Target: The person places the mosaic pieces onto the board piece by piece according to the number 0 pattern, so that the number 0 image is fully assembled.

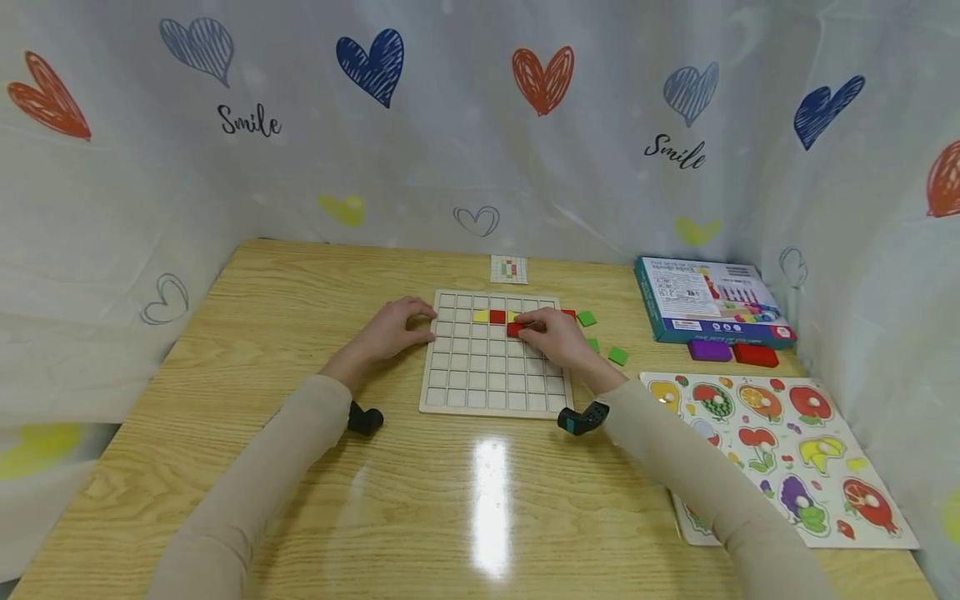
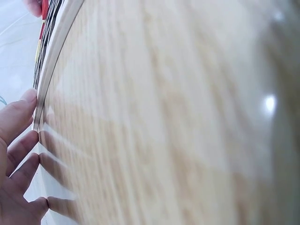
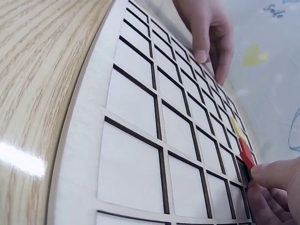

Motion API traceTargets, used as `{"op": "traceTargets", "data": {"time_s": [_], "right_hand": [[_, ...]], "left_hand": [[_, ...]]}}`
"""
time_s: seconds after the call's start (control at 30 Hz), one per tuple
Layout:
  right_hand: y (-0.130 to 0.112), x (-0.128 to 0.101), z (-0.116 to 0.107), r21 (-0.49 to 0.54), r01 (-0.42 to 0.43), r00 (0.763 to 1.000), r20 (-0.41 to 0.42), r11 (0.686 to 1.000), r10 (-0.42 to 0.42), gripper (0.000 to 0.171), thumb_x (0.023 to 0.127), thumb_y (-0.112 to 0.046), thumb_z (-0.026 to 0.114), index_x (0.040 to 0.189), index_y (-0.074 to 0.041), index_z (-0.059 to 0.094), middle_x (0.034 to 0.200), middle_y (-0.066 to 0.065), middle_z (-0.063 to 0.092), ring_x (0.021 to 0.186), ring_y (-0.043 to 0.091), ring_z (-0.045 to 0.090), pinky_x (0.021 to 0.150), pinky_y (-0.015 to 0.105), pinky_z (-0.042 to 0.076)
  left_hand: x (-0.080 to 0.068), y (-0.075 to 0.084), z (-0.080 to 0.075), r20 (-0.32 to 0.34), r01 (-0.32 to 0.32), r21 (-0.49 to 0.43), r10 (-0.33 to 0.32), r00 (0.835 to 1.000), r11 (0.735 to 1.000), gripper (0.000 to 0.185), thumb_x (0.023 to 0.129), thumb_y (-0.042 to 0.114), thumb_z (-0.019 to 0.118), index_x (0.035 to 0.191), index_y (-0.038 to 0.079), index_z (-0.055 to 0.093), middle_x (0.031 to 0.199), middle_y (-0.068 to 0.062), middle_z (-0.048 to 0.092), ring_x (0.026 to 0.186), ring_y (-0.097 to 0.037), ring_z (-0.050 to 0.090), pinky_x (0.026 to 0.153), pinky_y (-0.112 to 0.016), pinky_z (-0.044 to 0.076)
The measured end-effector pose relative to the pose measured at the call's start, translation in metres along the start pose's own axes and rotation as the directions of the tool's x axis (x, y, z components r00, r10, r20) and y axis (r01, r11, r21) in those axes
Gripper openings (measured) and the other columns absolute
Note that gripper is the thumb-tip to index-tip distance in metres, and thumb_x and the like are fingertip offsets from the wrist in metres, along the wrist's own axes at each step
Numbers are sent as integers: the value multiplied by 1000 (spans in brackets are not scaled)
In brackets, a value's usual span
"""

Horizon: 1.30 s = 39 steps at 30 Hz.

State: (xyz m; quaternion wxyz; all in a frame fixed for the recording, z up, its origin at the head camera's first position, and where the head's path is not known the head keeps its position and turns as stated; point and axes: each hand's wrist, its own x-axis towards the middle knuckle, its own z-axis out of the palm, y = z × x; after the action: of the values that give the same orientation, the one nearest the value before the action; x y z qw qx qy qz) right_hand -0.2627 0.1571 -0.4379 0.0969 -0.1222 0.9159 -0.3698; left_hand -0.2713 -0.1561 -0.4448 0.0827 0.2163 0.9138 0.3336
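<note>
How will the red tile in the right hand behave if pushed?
The red tile looks small and thin, so probably light and stiff. Flat-sided, it should slide rather than roll. Raised lines on the grid board could catch it.

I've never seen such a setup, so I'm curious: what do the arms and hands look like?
They are a person's. The left sleeve and right sleeve are long, plain and beige. The left hand and right hand are gloveless. The left wrist device is black; the right wrist device, also black, has a teal patch.
</note>
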Motion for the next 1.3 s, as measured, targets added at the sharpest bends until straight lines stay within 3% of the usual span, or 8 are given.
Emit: {"op": "traceTargets", "data": {"time_s": [0.57, 0.9, 1.3], "right_hand": [[6, -4, -8, -15, 48, 999, 17, 999, -47, 32, 96, -17, 64, 128, -9, 66, 129, 12, 59, 113, 26, 58, 94, 42, 49], [6, -2, -3, -119, 153, 988, -2, 981, -154, 30, 94, -16, 68, 122, -7, 69, 120, 13, 63, 103, 25, 61, 88, 40, 51], [5, -1, 0, -143, 172, 985, -10, 975, -175, 28, 94, -17, 67, 121, -7, 70, 115, 12, 63, 100, 25, 59, 84, 41, 50]], "left_hand": [[0, 0, -1, 0, -7, -1, 7, 1000, 1000, 41, 93, 23, 69, 129, 3, 61, 141, -17, 49, 137, -36, 36, 118, -53, 9], [0, 1, 0, 0, 2, -4, -2, 1000, 1000, 42, 93, 23, 69, 130, 3, 61, 142, -17, 48, 137, -36, 36, 119, -52, 10], [0, 1, -1, 4, 7, 8, -7, 1000, 1000, 42, 94, 23, 68, 130, 3, 60, 142, -18, 48, 137, -36, 36, 119, -51, 9]]}}
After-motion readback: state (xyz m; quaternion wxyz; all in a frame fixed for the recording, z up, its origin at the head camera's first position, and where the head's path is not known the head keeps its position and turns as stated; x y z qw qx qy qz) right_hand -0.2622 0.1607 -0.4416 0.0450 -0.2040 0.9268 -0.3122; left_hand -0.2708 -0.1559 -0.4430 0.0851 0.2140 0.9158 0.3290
